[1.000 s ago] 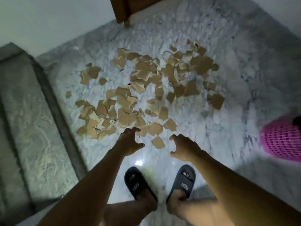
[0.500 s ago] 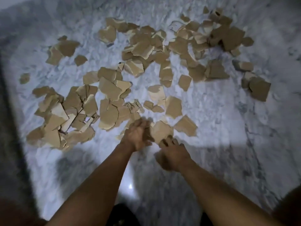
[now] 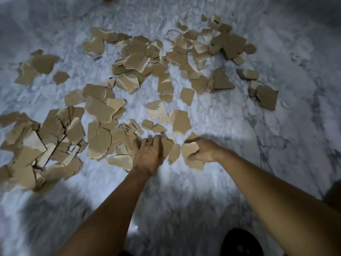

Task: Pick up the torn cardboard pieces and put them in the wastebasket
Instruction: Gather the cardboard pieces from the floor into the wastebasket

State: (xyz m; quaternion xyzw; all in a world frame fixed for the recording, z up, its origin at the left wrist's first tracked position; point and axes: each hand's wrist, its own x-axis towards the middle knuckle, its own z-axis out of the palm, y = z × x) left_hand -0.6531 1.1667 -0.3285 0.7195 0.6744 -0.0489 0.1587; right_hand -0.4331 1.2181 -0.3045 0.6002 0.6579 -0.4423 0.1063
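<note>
Head view: cardboard pieces (image 3: 99, 109) strewn across marble floor (image 3: 239, 126); right hand (image 3: 204, 152) grips one.

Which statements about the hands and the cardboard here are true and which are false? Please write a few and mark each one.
1. The right hand grips cardboard pieces. True.
2. The wastebasket stands between the two arms. False: no wastebasket shows in this picture.
3. All the cardboard is already picked up. False: many torn pieces lie scattered on the marble floor.
4. The left hand reaches among the pieces on the floor. True.
</note>
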